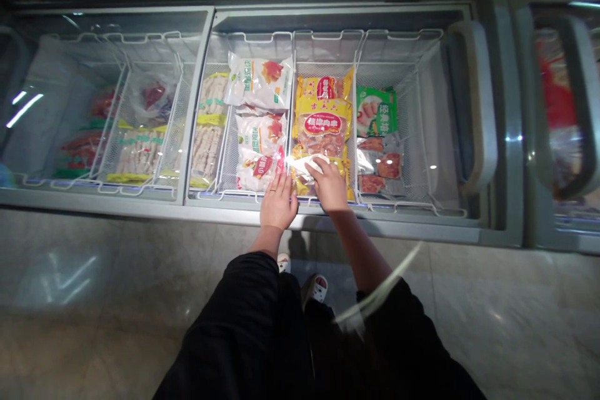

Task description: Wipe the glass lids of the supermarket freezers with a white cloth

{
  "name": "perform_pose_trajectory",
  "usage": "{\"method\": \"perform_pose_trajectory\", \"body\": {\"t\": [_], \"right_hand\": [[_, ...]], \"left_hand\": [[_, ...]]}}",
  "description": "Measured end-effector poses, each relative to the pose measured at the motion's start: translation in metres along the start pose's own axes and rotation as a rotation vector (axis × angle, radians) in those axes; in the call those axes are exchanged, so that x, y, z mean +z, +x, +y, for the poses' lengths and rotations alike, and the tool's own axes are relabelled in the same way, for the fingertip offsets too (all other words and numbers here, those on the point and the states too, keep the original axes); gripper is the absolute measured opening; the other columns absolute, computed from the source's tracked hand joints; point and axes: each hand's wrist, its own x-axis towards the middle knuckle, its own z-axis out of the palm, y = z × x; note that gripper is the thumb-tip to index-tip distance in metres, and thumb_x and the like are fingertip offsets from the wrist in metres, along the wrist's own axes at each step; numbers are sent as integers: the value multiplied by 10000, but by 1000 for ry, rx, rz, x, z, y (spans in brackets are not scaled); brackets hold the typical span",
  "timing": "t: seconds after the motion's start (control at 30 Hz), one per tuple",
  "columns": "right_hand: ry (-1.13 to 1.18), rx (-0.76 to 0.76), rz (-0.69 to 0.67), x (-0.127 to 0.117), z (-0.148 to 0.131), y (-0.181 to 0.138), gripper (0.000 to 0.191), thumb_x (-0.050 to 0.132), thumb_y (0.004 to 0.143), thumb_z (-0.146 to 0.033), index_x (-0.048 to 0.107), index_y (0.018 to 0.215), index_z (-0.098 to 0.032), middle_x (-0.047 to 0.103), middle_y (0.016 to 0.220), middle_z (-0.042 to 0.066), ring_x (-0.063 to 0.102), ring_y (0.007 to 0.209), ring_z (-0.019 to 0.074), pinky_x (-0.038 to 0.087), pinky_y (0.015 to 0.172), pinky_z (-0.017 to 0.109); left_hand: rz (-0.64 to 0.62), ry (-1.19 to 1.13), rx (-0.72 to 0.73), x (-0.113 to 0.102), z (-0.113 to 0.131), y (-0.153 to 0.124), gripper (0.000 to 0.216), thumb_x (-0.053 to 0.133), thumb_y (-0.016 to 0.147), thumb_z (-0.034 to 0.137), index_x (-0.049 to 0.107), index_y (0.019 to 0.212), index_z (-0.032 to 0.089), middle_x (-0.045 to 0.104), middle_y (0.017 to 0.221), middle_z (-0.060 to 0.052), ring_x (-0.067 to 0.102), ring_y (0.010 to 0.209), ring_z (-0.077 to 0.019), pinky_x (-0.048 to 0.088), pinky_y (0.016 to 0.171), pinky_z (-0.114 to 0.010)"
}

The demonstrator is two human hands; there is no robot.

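Observation:
My left hand [279,201] lies flat with its fingers out, over the front edge of the freezer's glass lid [422,137]. Just right of it, my right hand [329,185] presses a crumpled white cloth [300,169] against the glass; whether it is cloth or paper I cannot tell. Beneath the lid, white and red food bags [262,137] show below my left hand. Yellow food packs [323,122] with red labels lie under my right hand, partly covered by it and the cloth.
White wire baskets [293,50] divide the freezer. A green pack [376,112] lies in the right-hand basket. Grey lid handles [478,106] stand at the right. A blurred pale strip [382,294] crosses by my right sleeve. My shoes [319,287] rest on the tiled floor [117,287].

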Motion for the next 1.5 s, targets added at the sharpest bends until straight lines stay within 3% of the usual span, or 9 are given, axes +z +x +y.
{"method": "perform_pose_trajectory", "body": {"t": [0.2, 0.37, 0.57, 0.7, 0.93, 1.07, 1.2, 1.33, 1.5], "right_hand": [[-32, 91, 70, -6, 38, -50, 452, 512, 924, -123, 703, 1318, -233, 578, 1498, 64, 525, 1243, 312, 464, 1097, 490], [-8, 189, 171, 9, 20, -32, 479, 498, 979, -255, 591, 1434, -136, 525, 1538, 133, 383, 1466, 344, 366, 1196, 544], [49, -17, 39, 17, 14, -40, 489, 448, 965, -117, 614, 1412, -221, 570, 1508, 64, 406, 1481, 261, 384, 1215, 486], [6, 91, 148, 7, 44, -58, 569, 445, 925, -60, 596, 1432, -268, 575, 1503, 55, 419, 1475, 269, 428, 1185, 504], [-40, 82, 191, 16, 6, -4, 595, 362, 915, -19, 521, 1484, -87, 501, 1556, 143, 366, 1498, 305, 370, 1217, 510], [-1, -38, 76, 12, 1, -28, 618, 388, 916, -10, 527, 1495, -178, 503, 1564, 79, 372, 1501, 275, 397, 1210, 490], [-9, 75, 126, 0, 26, -55, 630, 395, 914, 3, 529, 1495, -199, 500, 1565, 87, 369, 1504, 274, 405, 1208, 500], [-53, 166, 137, 0, 27, -21, 613, 390, 905, 21, 519, 1491, -101, 474, 1575, 145, 326, 1524, 285, 359, 1234, 479], [-21, 16, 14, 7, 1, 6, 646, 425, 883, 41, 504, 1504, -121, 459, 1591, 123, 298, 1537, 260, 329, 1247, 446]], "left_hand": [[7, -24, -15, 2, -1, 0, 523, 412, 994, 188, 483, 1507, 117, 450, 1583, -131, 368, 1509, -262, 347, 1238, -460], [38, -20, -1, 5, -3, -1, 515, 400, 1001, 176, 490, 1502, 94, 456, 1580, -133, 379, 1504, -264, 349, 1242, -452], [55, -21, 5, 7, -4, -1, 520, 420, 988, 162, 490, 1500, 106, 470, 1568, -145, 393, 1496, -265, 373, 1232, -463], [81, -9, 14, 7, -4, 0, 509, 420, 983, 156, 509, 1481, 97, 495, 1549, -146, 422, 1479, -270, 392, 1221, -457], [105, 5, 28, 9, -5, 1, 512, 426, 979, 149, 513, 1481, 102, 529, 1522, -150, 447, 1462, -280, 403, 1211, -466], [92, -16, 19, 7, -4, 1, 521, 423, 984, 157, 504, 1495, 105, 520, 1529, -151, 437, 1469, -280, 387, 1222, -472], [94, -6, 13, 5, -1, 0, 500, 414, 995, 171, 529, 1475, 94, 512, 1535, -148, 451, 1458, -290, 380, 1225, -474], [96, 14, 24, 7, -2, 0, 482, 386, 1013, 172, 540, 1456, 59, 511, 1534, -154, 443, 1461, -302, 388, 1218, -474], [109, -7, 52, 11, -7, 0, 493, 353, 1031, 180, 499, 1489, 73, 500, 1541, -161, 416, 1482, -273, 378, 1225, -479]]}}
